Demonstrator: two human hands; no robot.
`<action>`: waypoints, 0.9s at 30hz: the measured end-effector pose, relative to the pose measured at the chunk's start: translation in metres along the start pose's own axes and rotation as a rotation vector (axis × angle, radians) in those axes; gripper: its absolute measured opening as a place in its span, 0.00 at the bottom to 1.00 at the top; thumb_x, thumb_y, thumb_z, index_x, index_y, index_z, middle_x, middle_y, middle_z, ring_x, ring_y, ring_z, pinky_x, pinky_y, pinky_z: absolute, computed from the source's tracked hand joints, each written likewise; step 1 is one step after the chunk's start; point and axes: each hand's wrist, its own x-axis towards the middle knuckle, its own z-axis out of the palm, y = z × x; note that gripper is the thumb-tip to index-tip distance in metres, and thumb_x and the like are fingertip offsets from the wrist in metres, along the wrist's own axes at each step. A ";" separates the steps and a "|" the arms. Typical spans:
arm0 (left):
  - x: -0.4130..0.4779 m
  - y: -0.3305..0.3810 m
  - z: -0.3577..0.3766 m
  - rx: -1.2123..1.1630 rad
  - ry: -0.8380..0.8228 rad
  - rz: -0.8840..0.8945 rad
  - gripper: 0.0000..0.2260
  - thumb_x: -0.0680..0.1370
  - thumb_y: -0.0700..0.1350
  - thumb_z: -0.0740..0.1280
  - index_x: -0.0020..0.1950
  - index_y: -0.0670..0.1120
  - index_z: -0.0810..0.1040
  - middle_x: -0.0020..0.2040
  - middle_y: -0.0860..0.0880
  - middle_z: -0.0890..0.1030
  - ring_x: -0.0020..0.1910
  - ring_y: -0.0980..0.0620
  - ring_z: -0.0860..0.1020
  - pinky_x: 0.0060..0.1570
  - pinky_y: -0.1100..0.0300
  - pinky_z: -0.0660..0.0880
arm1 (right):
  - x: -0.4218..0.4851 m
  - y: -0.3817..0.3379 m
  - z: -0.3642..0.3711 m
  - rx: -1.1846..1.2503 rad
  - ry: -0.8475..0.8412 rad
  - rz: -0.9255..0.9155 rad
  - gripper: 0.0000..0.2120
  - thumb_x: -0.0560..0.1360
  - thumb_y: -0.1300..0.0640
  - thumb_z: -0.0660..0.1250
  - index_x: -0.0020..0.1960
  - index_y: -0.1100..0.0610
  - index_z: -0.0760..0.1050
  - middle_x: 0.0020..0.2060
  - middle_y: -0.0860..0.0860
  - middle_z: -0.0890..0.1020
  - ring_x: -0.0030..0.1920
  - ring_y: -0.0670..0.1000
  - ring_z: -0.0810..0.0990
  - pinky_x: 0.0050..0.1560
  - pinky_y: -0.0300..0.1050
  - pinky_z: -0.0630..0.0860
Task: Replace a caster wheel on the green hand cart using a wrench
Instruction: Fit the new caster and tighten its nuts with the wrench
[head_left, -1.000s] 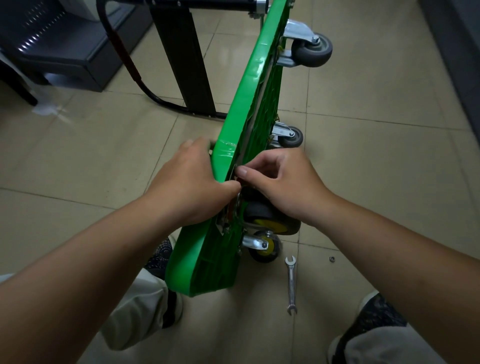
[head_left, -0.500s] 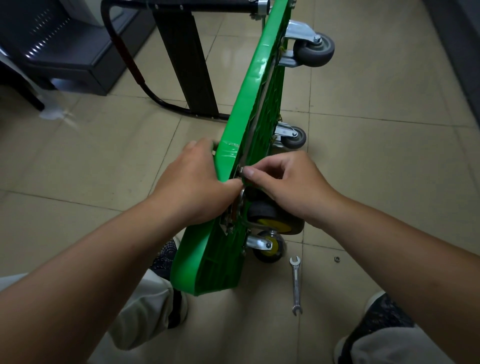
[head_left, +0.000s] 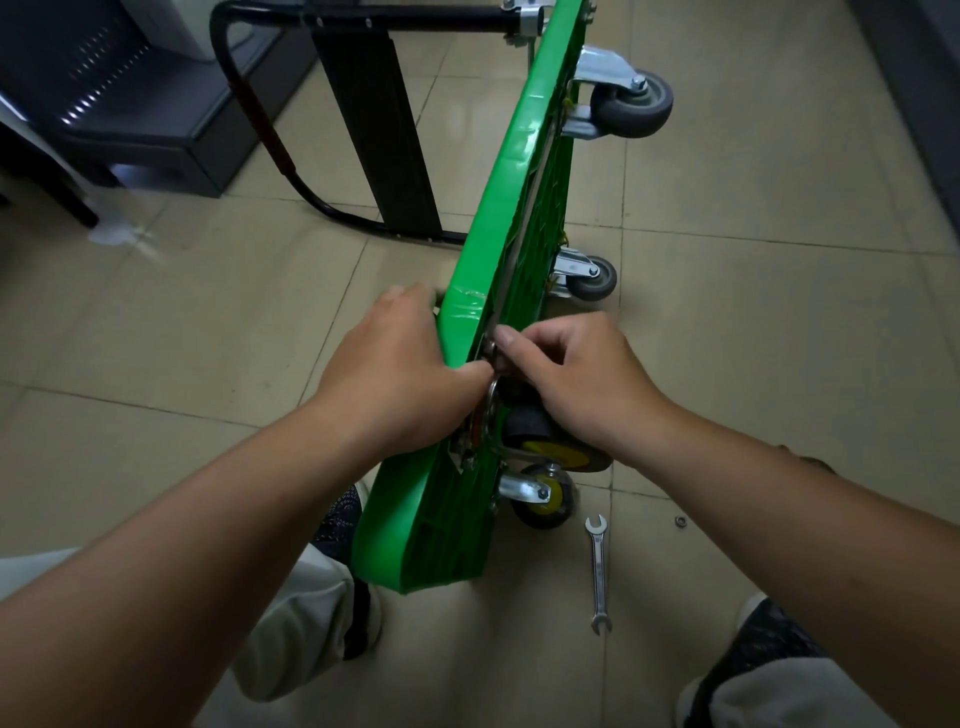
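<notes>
While the green cart (head_left: 498, 249) stands on edge on the floor (head_left: 779, 322), we grip its deck rim with the left hand (head_left: 395, 374), fingers curled over it. The right hand (head_left: 576, 384) pinches the top corner of the plate (head_left: 491, 402) on the yellow-hubbed caster (head_left: 550, 441); any bolt there is hidden. Likely hand-fitting the caster. The wrench (head_left: 598, 571) lies untouched beside a loose nut (head_left: 679, 521). Next we need the nut started, then the wrench.

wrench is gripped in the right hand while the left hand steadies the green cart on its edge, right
No: the wrench lies on the floor, untouched; the right hand pinches at the caster mount instead. The left hand does steady the green cart on its edge. The head view shows it.
</notes>
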 end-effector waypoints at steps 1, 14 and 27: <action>0.000 0.000 0.000 -0.002 0.001 0.000 0.25 0.72 0.53 0.74 0.67 0.51 0.75 0.54 0.48 0.80 0.47 0.47 0.81 0.49 0.46 0.81 | 0.000 -0.001 0.000 -0.005 0.003 0.006 0.15 0.79 0.47 0.67 0.42 0.55 0.85 0.35 0.49 0.84 0.37 0.46 0.82 0.41 0.44 0.78; -0.001 0.002 -0.001 0.014 0.004 -0.009 0.26 0.73 0.52 0.74 0.69 0.51 0.73 0.56 0.49 0.78 0.48 0.48 0.80 0.50 0.46 0.81 | -0.003 -0.005 -0.008 0.112 0.096 -0.050 0.07 0.79 0.54 0.68 0.49 0.51 0.85 0.42 0.43 0.85 0.45 0.40 0.82 0.48 0.36 0.79; -0.004 0.005 -0.002 -0.002 0.007 -0.012 0.24 0.71 0.55 0.73 0.65 0.51 0.76 0.54 0.49 0.80 0.47 0.48 0.81 0.49 0.46 0.81 | 0.000 -0.002 0.002 0.021 -0.014 -0.030 0.09 0.79 0.52 0.68 0.45 0.54 0.84 0.37 0.46 0.84 0.39 0.41 0.82 0.42 0.39 0.78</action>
